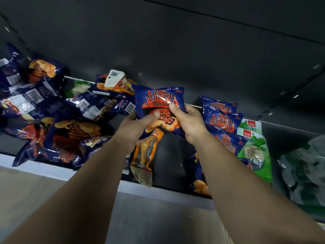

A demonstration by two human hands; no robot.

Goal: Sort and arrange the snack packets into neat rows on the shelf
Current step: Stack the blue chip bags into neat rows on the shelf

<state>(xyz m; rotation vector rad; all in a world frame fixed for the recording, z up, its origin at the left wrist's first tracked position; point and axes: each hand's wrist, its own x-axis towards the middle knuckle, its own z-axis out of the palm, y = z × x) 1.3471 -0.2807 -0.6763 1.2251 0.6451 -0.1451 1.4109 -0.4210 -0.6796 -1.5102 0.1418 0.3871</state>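
Both hands held one blue packet (159, 104) upright above the shelf (168, 155), its printed face toward the camera. The left hand (135, 128) gripped its lower left edge, thumb laid across the front and the other fingers hidden behind. The right hand (187, 120) pinched the lower right edge, thumb on the front; its fingers behind could not be seen. An orange packet (146, 154) hung just below the left hand, under the blue one; whether that hand also had hold of it could not be told.

To the right of the right hand, a row (222, 120) of matching blue packets stood overlapping, faces forward, running from the back of the shelf to the front. Beyond it, farther right, green packets (253, 148) stood in a line of their own. That part looked sorted.

To the left of the left hand lay a heap (58, 120) of blue packets, tumbled at all angles, some face down with barcodes showing. A white-topped packet (115, 80) and a bit of green poked out behind the heap, beyond the left hand.

By this showing the job was perhaps a third done: two rows begun on the right, the held packet probably bound for the blue row, and the whole left heap yet to be sorted, with the odd kinds still mixed in.
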